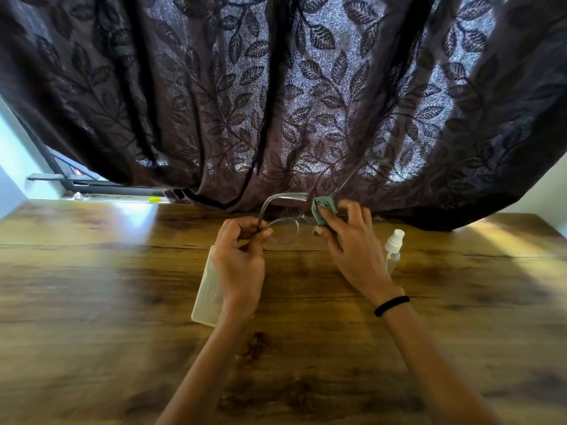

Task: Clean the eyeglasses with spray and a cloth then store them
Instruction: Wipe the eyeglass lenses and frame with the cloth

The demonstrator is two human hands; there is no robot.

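Presently held: eyeglasses (283, 233), clear-framed, lifted above the far middle of the table (92, 271), between both hands, temples unfolded.
Left hand (242, 256): fingers curled, pinching the left end of the frame by the hinge.
Right hand (352, 243): thumb and fingers pinch the cloth (325, 210) around the right lens, which the cloth hides.
Step, as judged: wiping under way; storing not yet done.
Risk, twist: the frame is gripped at its two ends only. Hard rubbing on one lens against the left pinch could flex the bridge or strain a hinge.
Risk, slip: the left grip is small and on smooth plastic. A slip would drop the glasses onto the wood.
Risk, snag: the far right temple pokes up toward the curtain (276, 102) and could catch in the fabric.
Risk, knock: the spray bottle (394, 245) stands just right of the right hand, so a wide wrist swing could tip it.
Risk, smear: the left lens lies close to the left fingertips, and a touch would mark it.
Container, case (207, 289): pale, oblong, flat on the table, near-left of the glasses, partly under the left wrist. It looks closed, and I cannot tell the contents.
Container, spray bottle: clear body, white spray head. The liquid level is too blurred to tell.
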